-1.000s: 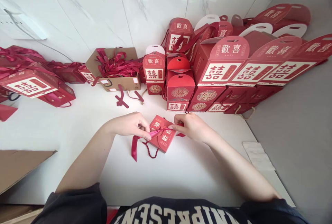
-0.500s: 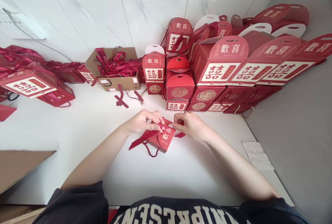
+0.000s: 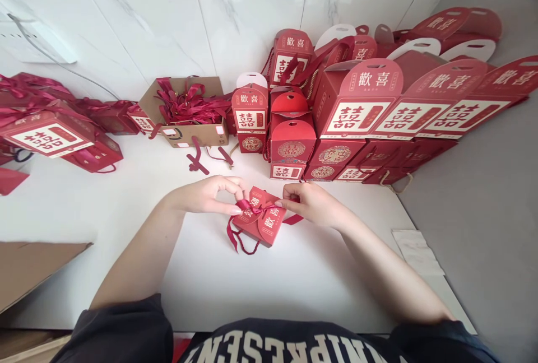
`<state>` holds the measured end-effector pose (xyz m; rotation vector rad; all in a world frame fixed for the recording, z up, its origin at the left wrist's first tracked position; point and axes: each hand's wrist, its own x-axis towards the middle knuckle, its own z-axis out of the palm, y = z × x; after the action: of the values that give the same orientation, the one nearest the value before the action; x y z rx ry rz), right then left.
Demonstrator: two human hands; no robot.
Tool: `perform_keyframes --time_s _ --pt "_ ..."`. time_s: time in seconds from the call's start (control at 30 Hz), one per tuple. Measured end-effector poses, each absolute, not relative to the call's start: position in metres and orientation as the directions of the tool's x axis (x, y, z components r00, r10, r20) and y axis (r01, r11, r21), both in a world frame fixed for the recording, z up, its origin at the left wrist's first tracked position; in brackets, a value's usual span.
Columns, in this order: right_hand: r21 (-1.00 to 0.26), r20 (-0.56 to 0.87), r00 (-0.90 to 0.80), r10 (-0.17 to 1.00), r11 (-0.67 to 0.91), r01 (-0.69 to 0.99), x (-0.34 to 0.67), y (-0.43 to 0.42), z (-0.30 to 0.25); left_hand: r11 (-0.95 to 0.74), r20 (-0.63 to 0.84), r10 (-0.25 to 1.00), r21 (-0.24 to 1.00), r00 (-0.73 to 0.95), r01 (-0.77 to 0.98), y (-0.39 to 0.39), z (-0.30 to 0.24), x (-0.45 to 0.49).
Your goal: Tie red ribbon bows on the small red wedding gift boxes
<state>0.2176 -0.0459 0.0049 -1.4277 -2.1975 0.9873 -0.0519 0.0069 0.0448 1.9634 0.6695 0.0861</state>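
Note:
A small red gift box (image 3: pixel 269 228) with gold-white characters lies on the white table in front of me, its top flaps folded together. A shiny dark red ribbon (image 3: pixel 255 210) crosses its top, drawn into a knot or bow near the middle. My left hand (image 3: pixel 216 194) pinches the ribbon at the box's left side between thumb and fingers. On the right, my right hand (image 3: pixel 309 204) is closed on the other part of the ribbon, with a tail hanging below it. A twisted cord handle (image 3: pixel 247 244) rests on the table at the box's near side.
Red boxes (image 3: pixel 361 99) are stacked along the back right. A cardboard box (image 3: pixel 197 134) full of ribbons stands at the back, with loose ribbon pieces (image 3: pixel 197 162) before it. More ribboned boxes (image 3: pixel 50 133) sit at left. A cardboard flap (image 3: pixel 37 268) juts in at lower left.
My left hand has moved left, away from the centre of the box, pulling the ribbon out sideways. The left ribbon tail now hangs down. My right hand has barely moved.

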Motion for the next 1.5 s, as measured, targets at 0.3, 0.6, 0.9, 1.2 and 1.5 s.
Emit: perform_keyframes --time_s 0.3,0.6,0.9,1.2,1.5 --pt "-0.788 -0.070 -0.551 0.832 0.293 0.542 0.221 -0.049 0.013 -0.122 -0.495 0.617 0.707 0.611 0.697 -0.011 0.047 -0.039" --pt "-0.724 -0.114 -0.524 0.844 0.291 0.626 0.230 -0.046 0.014 -0.192 -0.428 0.586 0.752 0.689 0.631 0.001 0.044 -0.047" --pt "-0.681 -0.129 -0.473 0.871 0.269 0.681 0.226 -0.044 0.005 -0.268 0.043 0.520 0.957 0.853 0.114 0.005 0.000 -0.023" --pt "-0.707 -0.121 -0.473 0.872 0.259 0.658 0.225 -0.042 0.005 -0.227 0.061 0.703 0.964 0.709 0.141 0.001 -0.015 -0.011" --pt "-0.717 -0.112 -0.480 0.870 0.263 0.645 0.224 -0.042 0.003 -0.233 0.023 0.713 0.951 0.701 0.206 -0.003 -0.013 -0.008"
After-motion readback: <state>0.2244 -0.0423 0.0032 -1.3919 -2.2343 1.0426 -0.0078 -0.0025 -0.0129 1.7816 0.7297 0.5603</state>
